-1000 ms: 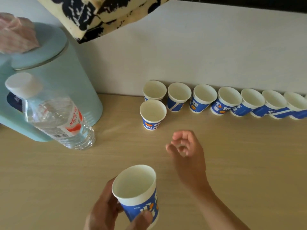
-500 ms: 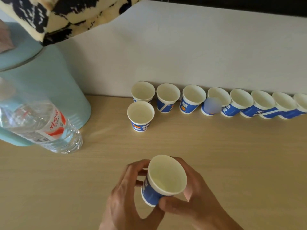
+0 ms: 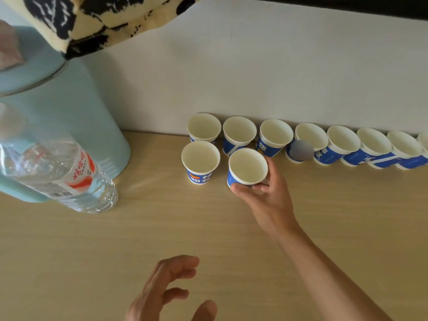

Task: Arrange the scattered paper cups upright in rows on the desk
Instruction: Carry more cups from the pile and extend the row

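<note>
Bottle [image 3: 58, 172] of water stands at the far left, in front of a pale blue appliance [image 3: 76, 126]. Near the front edge of the desk [image 3: 347, 216] the left hand [image 3: 166, 290] hovers, its fingers loosely spread and slightly bent, holding nothing. Further back, a front cup [image 3: 200, 162] stands upright just before the back row [image 3: 342, 140] of cups, which lines the wall out to the right edge. Just right of the front cup, the right hand [image 3: 268, 195] grips the held cup [image 3: 247, 167], thumb on its near side and fingers curled round its far side. This cup is mouth up and tilted a little; I cannot tell whether its base touches the desk. Half a second ago both hands held this cup close to the person, well short of the others. Since then the left hand has let go and the right alone has carried the cup up beside the front cup.
</note>
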Motion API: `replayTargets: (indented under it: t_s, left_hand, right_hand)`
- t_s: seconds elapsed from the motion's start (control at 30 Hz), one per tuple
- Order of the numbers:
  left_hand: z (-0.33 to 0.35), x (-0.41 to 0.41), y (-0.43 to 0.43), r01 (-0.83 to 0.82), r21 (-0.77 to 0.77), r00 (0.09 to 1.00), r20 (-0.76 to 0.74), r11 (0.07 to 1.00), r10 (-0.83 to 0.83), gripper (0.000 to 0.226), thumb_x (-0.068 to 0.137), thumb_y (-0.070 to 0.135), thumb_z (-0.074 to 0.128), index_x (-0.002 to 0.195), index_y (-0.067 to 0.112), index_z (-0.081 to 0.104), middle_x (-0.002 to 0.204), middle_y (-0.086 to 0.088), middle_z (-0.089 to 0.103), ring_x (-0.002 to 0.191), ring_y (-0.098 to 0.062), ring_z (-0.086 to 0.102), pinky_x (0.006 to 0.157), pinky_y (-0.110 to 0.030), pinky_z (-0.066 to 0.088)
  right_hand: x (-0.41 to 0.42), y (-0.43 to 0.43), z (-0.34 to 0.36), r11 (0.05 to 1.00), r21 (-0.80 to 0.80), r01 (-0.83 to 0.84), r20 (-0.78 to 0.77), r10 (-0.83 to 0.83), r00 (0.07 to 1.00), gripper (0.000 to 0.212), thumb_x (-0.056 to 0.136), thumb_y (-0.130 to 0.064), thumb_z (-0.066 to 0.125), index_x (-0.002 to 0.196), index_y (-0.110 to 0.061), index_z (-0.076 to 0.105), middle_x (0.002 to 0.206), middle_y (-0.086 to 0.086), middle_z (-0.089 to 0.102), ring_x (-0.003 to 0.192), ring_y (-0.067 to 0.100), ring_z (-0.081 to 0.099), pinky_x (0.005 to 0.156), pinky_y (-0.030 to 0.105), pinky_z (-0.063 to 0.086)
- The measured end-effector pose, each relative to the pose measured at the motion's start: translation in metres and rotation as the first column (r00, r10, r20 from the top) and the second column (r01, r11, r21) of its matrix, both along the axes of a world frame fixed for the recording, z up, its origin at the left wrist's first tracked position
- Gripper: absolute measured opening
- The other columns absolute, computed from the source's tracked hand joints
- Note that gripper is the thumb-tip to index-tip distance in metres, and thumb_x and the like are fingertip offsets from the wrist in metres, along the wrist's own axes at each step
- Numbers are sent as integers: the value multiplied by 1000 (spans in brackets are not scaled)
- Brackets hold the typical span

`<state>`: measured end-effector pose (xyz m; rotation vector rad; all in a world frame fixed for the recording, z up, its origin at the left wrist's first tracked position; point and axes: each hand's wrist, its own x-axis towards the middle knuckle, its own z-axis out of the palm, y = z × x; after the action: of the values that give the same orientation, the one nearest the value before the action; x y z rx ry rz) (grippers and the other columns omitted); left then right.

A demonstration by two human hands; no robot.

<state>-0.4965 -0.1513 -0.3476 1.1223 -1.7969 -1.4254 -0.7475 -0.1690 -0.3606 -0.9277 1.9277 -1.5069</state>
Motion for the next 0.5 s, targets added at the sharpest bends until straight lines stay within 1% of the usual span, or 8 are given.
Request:
replayTargets:
  t_s: [0.03, 0.07, 0.13, 0.23, 0.3, 0.37, 0.43, 0.5]
  left_hand:
    - [0, 1, 1, -9, 12, 1000, -10, 1000, 9, 65, 40, 92, 73, 94, 56, 71, 88, 17, 76, 92, -1, 72, 67, -12, 55]
    - [0, 2, 1, -17, 24, 1000, -22, 1000, 18, 65, 41, 94, 69, 93, 55, 71, 88, 16, 76, 91, -1, 72, 67, -12, 55]
    - [0, 3, 0, -34, 35, 999, -36, 999, 35, 62, 41, 95, 69, 89, 55, 72, 87, 16, 75, 89, -1, 73, 65, -13, 55]
    - [2, 6, -2, -49, 54, 997, -50, 997, 52, 61, 39, 94, 71, 85, 54, 73, 83, 15, 76, 87, -1, 73, 64, -13, 55]
    - [3, 8, -3, -60, 56, 997, -35, 997, 62, 55, 38, 82, 81, 84, 53, 73, 81, 13, 76, 86, -3, 73, 65, -14, 55]
    - [3, 11, -5, -56, 64, 998, -34, 996, 59, 47, 40, 64, 82, 85, 52, 73, 82, 12, 77, 85, -5, 73, 67, -15, 56]
    - [3, 13, -5, -37, 61, 999, -35, 997, 40, 49, 42, 65, 82, 88, 50, 73, 85, 9, 77, 85, -9, 73, 69, -18, 57]
    - [4, 15, -6, -34, 38, 998, -44, 999, 36, 45, 47, 57, 78, 91, 48, 73, 88, 7, 78, 86, -11, 73, 70, -21, 57]
  right_hand:
    - [-1, -3, -3, 1000, 3, -3, -2, 4, 1000, 64, 69, -26, 85, 127, -30, 58, 118, -11, 69, 107, 13, 67, 92, 38, 55]
    - [-1, -5, -4, 1000, 5, -5, 1, 5, 1000, 65, 69, -25, 85, 128, -29, 58, 118, -12, 69, 108, 10, 66, 90, 32, 54]
    - [-3, -8, -7, 1000, 11, -2, 2, 2, 1000, 65, 70, -24, 84, 129, -29, 58, 117, -14, 69, 106, 6, 65, 85, 23, 51]
    - [-5, -13, -9, 1000, 19, 8, -18, -8, 1000, 68, 69, -24, 84, 131, -29, 57, 120, -12, 68, 106, 6, 65, 81, 16, 51]
    - [-6, -15, -11, 999, 30, 17, -29, -16, 999, 72, 69, -25, 84, 134, -29, 55, 122, -13, 67, 108, 5, 64, 82, 14, 51]
    - [-5, -17, -12, 999, 32, 25, -32, -24, 999, 73, 69, -25, 84, 135, -29, 55, 123, -14, 66, 109, 4, 64, 82, 13, 51]
    - [-4, -18, -12, 999, 32, 29, -35, -28, 999, 72, 71, -18, 87, 135, -28, 55, 124, -14, 66, 110, 4, 64, 83, 13, 51]
    - [-3, -15, -14, 999, 31, 35, -17, -34, 999, 73, 74, -6, 87, 136, -25, 54, 124, -13, 66, 110, 2, 64, 87, 14, 51]
